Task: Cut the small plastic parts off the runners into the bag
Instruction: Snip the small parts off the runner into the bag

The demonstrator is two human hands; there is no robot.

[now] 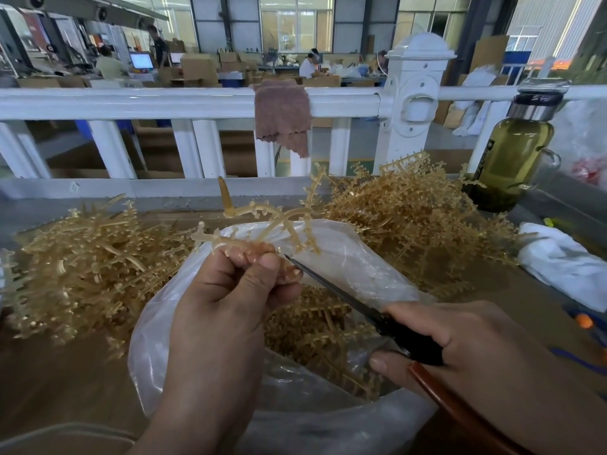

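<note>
My left hand (pixel 230 290) pinches a tan plastic runner (pixel 262 215) with small parts along its branches, held over the mouth of a clear plastic bag (pixel 354 257). My right hand (pixel 460 339) grips black-handled scissors (pixel 354 303). Their closed blades point up and left, and the tip sits just beside my left fingertips and the runner. Inside the bag lie many cut tan pieces (pixel 315 330).
Piles of tan runners lie left (pixel 88 270) and back right (pixel 410 215) on the brown table. A bottle of yellow-green liquid (pixel 512 152) stands at the right, a white cloth (pixel 565 261) below it. A white railing (pixel 164 103) with a brown rag (pixel 282 116) runs behind.
</note>
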